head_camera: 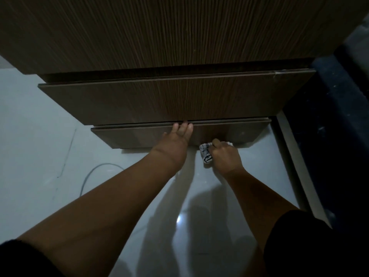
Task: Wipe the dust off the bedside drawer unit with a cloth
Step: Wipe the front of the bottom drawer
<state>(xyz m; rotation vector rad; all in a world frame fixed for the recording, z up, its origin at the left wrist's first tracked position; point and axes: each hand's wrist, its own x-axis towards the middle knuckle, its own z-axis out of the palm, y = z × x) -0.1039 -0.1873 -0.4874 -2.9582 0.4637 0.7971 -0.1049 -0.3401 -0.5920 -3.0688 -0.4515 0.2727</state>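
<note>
I look straight down on a dark wood-grain bedside drawer unit (169, 33) with two drawer fronts, the upper drawer (159, 100) and the lower drawer (127, 136). My left hand (175, 140) lies flat on the lower drawer front, its fingertips hooked into the gap at that drawer's top edge. My right hand (224, 155) is closed around a bunched white checked cloth (206, 153), pressed against the bottom edge of the lower drawer, close to the floor.
A glossy pale tiled floor (50, 136) lies below, with a thin grey cable (93, 172) curving on it at the left. A dark blue bed (335, 126) with a pale frame edge (295, 162) stands directly right of the unit.
</note>
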